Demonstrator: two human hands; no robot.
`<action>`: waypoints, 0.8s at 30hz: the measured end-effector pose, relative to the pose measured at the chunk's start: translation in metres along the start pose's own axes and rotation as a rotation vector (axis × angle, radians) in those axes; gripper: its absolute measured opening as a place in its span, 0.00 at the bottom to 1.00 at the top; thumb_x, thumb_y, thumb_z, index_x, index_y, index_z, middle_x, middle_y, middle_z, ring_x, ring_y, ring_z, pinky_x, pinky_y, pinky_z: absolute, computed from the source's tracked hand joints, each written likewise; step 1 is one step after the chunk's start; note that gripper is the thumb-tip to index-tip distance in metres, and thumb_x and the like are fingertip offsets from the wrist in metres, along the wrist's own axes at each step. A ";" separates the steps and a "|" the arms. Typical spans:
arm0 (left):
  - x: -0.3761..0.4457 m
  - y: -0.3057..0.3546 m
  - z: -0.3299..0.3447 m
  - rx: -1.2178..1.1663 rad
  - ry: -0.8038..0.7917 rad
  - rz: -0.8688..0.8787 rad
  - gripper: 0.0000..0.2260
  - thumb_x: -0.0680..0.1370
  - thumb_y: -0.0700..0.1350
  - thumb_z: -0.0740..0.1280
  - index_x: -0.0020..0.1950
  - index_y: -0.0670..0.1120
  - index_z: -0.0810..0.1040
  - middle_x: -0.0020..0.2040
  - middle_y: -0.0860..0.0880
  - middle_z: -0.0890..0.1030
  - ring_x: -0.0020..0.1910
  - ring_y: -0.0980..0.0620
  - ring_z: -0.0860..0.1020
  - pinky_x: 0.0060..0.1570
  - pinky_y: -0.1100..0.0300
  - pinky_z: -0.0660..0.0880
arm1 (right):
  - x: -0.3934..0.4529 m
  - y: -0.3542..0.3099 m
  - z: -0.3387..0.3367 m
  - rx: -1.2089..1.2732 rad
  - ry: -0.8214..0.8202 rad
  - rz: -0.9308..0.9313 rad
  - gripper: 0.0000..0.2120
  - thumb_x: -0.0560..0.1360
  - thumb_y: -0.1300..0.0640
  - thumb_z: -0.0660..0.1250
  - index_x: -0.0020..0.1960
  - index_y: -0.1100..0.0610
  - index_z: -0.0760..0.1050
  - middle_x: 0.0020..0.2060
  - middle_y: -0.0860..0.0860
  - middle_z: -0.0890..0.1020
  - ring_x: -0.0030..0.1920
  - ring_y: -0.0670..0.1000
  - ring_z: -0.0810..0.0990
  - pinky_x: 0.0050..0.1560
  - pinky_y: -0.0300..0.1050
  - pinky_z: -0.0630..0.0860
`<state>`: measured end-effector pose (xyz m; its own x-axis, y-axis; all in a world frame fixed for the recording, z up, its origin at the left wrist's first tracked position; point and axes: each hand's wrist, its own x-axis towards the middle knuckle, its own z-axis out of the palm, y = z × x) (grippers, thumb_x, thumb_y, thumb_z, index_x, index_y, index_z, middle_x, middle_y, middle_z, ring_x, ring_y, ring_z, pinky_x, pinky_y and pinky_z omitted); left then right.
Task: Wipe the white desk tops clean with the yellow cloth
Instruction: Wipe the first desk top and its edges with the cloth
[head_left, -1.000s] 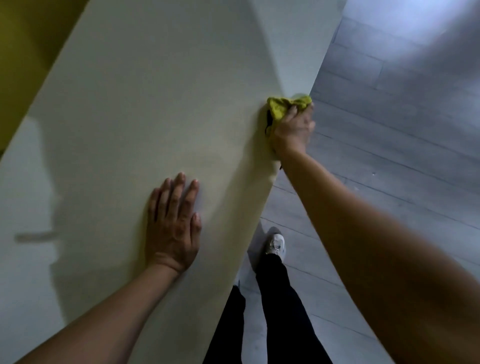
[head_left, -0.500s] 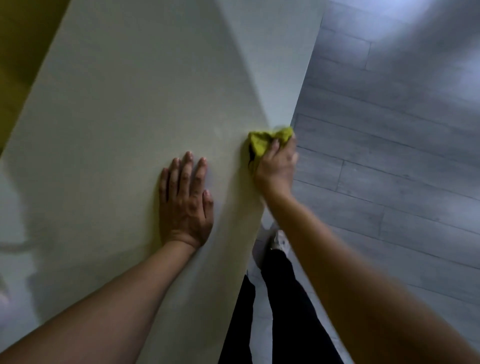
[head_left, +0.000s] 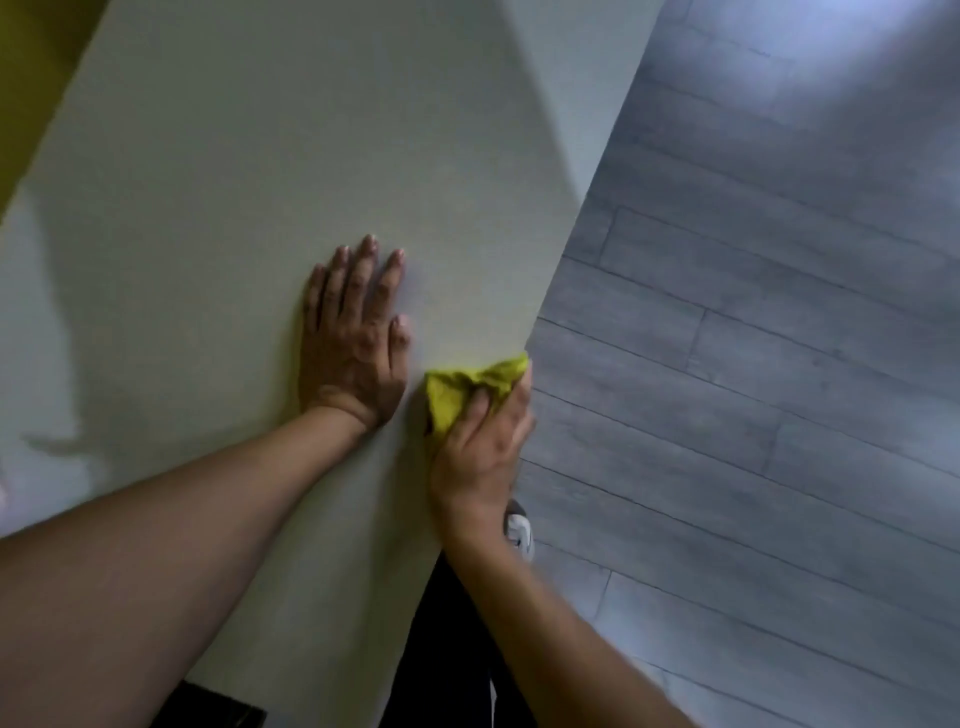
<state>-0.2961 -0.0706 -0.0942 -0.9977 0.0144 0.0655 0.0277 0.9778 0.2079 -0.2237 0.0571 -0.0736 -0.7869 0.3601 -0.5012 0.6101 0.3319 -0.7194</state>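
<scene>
A: Where is the cloth (head_left: 470, 387)?

B: At the right edge of the worktop (head_left: 291, 156), bunched up. The right hand (head_left: 480, 441) pinches it and presses it down, likely to rub dirt off that edge.

A: And the left hand (head_left: 353, 338)?

B: It lies flat just beside the cloth, fingers straight and close together, holding nothing. It probably props the person up while they lean over.

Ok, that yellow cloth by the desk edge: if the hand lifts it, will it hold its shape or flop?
Likely floppy: the yellow cloth lies bunched in soft folds under the right hand. Probably light, since fingertips alone gather it. It should slide easily on the smooth white desk top.
</scene>
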 end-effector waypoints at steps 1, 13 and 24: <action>0.000 0.001 -0.001 0.001 -0.004 -0.003 0.28 0.82 0.51 0.52 0.82 0.45 0.65 0.82 0.41 0.63 0.81 0.38 0.61 0.80 0.40 0.54 | -0.014 0.008 0.000 -0.014 -0.010 0.010 0.29 0.83 0.41 0.48 0.81 0.43 0.45 0.70 0.54 0.65 0.64 0.59 0.73 0.58 0.52 0.73; -0.002 0.003 -0.001 0.054 -0.040 -0.013 0.29 0.82 0.52 0.50 0.83 0.47 0.63 0.83 0.44 0.61 0.82 0.41 0.59 0.82 0.44 0.51 | 0.152 -0.077 -0.018 -0.053 0.061 0.042 0.28 0.86 0.45 0.46 0.82 0.51 0.45 0.71 0.59 0.66 0.68 0.60 0.71 0.67 0.56 0.67; -0.004 0.002 -0.007 0.015 -0.117 -0.015 0.29 0.82 0.51 0.52 0.84 0.47 0.58 0.84 0.43 0.56 0.83 0.41 0.55 0.82 0.49 0.45 | -0.058 0.033 0.010 -0.010 0.024 0.013 0.29 0.84 0.45 0.50 0.82 0.45 0.45 0.70 0.56 0.66 0.65 0.61 0.73 0.62 0.60 0.73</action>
<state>-0.2915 -0.0705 -0.0875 -0.9984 0.0229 -0.0523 0.0123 0.9811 0.1931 -0.1592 0.0383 -0.0736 -0.7766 0.3854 -0.4983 0.6211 0.3362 -0.7079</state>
